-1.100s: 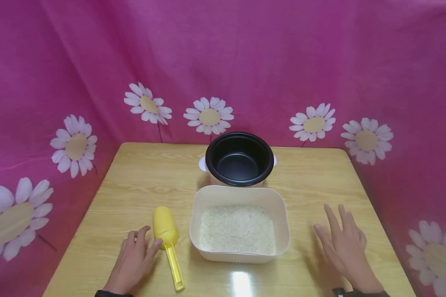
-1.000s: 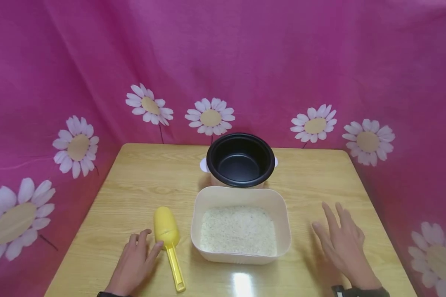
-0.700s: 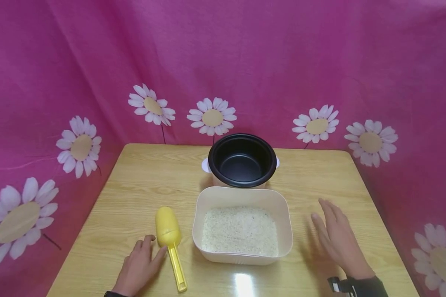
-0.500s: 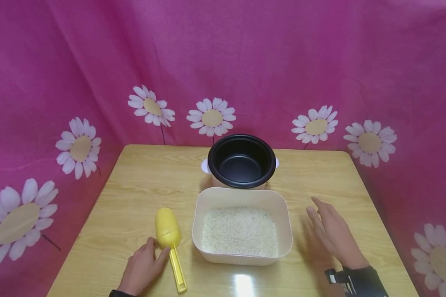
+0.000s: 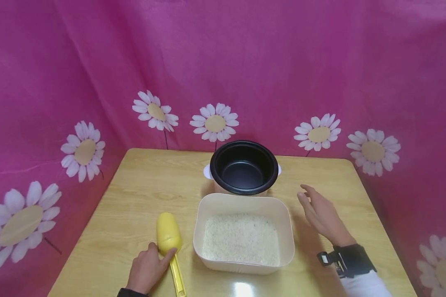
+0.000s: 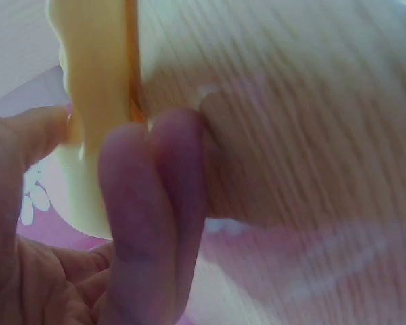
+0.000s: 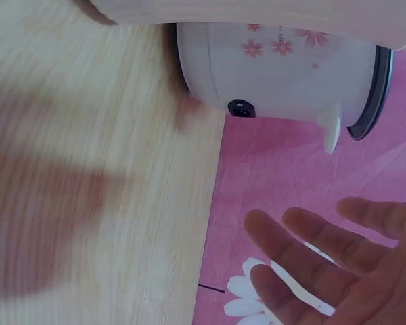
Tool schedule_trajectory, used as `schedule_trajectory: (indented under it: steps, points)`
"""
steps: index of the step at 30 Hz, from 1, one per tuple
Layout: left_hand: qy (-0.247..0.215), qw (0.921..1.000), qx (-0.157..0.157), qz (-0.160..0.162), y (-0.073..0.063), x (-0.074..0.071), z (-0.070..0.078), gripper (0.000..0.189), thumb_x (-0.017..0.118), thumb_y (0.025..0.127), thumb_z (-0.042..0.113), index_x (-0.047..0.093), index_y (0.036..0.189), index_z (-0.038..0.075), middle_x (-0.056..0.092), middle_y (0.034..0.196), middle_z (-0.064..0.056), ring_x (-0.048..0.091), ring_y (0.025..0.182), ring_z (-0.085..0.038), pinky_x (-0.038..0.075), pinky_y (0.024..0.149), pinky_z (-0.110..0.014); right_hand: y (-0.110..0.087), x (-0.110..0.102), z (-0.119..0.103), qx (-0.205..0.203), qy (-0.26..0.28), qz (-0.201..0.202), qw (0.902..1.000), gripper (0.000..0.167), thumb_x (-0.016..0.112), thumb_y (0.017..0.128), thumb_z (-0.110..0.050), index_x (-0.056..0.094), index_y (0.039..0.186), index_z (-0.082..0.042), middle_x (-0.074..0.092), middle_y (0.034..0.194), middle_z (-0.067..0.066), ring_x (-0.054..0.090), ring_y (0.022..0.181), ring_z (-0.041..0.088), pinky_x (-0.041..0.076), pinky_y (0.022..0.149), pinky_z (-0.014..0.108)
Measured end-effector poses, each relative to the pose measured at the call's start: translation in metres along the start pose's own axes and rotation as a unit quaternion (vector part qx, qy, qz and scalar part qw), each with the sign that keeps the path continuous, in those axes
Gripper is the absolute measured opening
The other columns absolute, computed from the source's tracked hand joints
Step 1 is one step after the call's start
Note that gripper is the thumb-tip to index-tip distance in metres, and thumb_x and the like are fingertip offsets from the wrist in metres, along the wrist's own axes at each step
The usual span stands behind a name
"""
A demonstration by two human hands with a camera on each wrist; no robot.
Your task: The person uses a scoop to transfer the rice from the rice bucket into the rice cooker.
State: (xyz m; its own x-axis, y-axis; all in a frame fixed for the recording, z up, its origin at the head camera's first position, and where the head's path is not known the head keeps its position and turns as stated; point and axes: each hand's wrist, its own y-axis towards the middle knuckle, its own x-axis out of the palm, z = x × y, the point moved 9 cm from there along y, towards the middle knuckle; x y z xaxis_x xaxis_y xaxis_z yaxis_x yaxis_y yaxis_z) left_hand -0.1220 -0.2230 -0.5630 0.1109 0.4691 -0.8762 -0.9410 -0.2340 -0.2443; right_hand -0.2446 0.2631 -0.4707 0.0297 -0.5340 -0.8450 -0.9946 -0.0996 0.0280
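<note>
At the left front of the table, a yellow scoop (image 5: 169, 237) lies with its handle toward me. My left hand (image 5: 147, 268) pinches it where bowl meets handle; in the left wrist view the thumb is on one side of the scoop (image 6: 101, 61) and the fingers on the other. My right hand (image 5: 325, 214) hovers over the right side of the table, fingers loosely bent and holding nothing. Nearest to it are a cream tub (image 5: 288, 231) of rice (image 5: 241, 239) and a rice cooker (image 7: 277, 74) with a black inner pot (image 5: 244, 169), which holds nothing.
The cooker stands right behind the tub, near the back edge of the wooden table (image 5: 134, 194). A pink curtain (image 5: 223, 62) printed with white daisies surrounds the table's back and sides.
My left hand has shifted slightly right and closed its thumb and fingers on the scoop. My right hand has moved forward and left, toward the cooker. The scoop stays on the table.
</note>
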Motion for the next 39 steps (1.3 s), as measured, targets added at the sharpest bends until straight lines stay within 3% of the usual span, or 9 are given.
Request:
schedule_trajectory:
  steps: [8, 15, 25, 35, 39]
  points:
    - [0.002, 0.9997, -0.021, -0.011, -0.001, 0.006, -0.003, 0.076, 0.071, 0.084, 0.070, 0.058, 0.090, -0.005, 0.055, 0.070, -0.012, 0.054, 0.061, -0.025, 0.039, 0.053, -0.035, 0.032, -0.003, 0.001, 0.000, 0.039, 0.025, 0.9989, 0.064, 0.029, 0.111, -0.051, 0.041, 0.150, -0.002, 0.063, 0.134, 0.031, 0.076, 0.099, 0.039, 0.058, 0.085, 0.054]
    - [0.009, 0.9996, -0.020, -0.019, -0.004, 0.011, -0.001, 0.069, 0.067, 0.084, 0.074, 0.051, 0.064, 0.010, 0.046, 0.061, -0.003, 0.047, 0.056, -0.019, 0.032, 0.052, -0.030, 0.056, -0.002, -0.004, 0.006, 0.084, 0.021, 0.9962, 0.060, 0.029, 0.112, -0.051, 0.040, 0.146, -0.003, 0.064, 0.131, 0.027, 0.078, 0.093, 0.035, 0.050, 0.072, 0.033]
    - [0.012, 0.9999, 0.002, -0.001, -0.008, 0.012, 0.009, 0.068, 0.066, 0.086, 0.073, 0.048, 0.060, 0.013, 0.047, 0.058, -0.003, 0.046, 0.055, -0.019, 0.032, 0.051, -0.031, 0.073, 0.012, -0.008, 0.031, 0.103, 0.001, 0.9942, 0.071, 0.027, 0.108, -0.061, 0.035, 0.149, -0.005, 0.062, 0.135, 0.027, 0.078, 0.095, 0.035, 0.051, 0.076, 0.031]
    - [-0.024, 0.9997, 0.000, -0.004, -0.008, 0.016, 0.007, 0.060, 0.066, 0.093, 0.056, 0.037, 0.056, 0.017, 0.035, 0.055, 0.005, 0.039, 0.050, -0.014, 0.028, 0.049, -0.028, 0.089, 0.022, -0.018, 0.030, 0.116, 0.004, 0.9928, 0.068, 0.028, 0.109, -0.058, 0.034, 0.150, -0.004, 0.062, 0.133, 0.031, 0.077, 0.094, 0.040, 0.050, 0.080, 0.033]
    - [-0.034, 0.9994, 0.005, -0.006, -0.009, 0.019, 0.008, 0.061, 0.063, 0.095, 0.056, 0.035, 0.055, 0.019, 0.034, 0.054, 0.006, 0.036, 0.048, -0.013, 0.028, 0.048, -0.027, 0.093, 0.026, -0.020, 0.041, 0.131, 0.021, 0.9904, 0.068, 0.030, 0.108, -0.059, 0.035, 0.149, -0.005, 0.063, 0.130, 0.030, 0.076, 0.091, 0.041, 0.049, 0.080, 0.031]
